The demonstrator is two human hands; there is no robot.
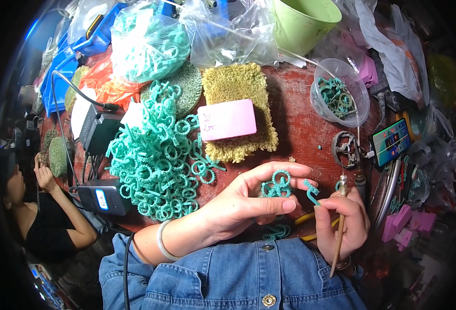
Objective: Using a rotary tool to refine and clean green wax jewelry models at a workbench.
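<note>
My left hand [223,209] is curled around several teal beaded rings [281,181], which show between its thumb and fingers. In my right hand [353,219], thumb and forefinger pinch a single teal piece with a curved stem [311,192], close to the left fingertips. The same hand also holds a thin rod-like tool with a brownish shaft [338,240] and a metal collar, slanting down across the palm. A large heap of similar teal rings [153,160] lies left of my hands. More teal rings [276,232] show below the left hand, partly hidden.
A pink block [228,120] rests on a yellowish sponge-like pad [236,82]. Beyond are a bag of teal pieces [148,44] and a green bucket [306,26]. To the right stand a clear tub [336,116] and a phone [389,142]. Another person [50,222] sits at left.
</note>
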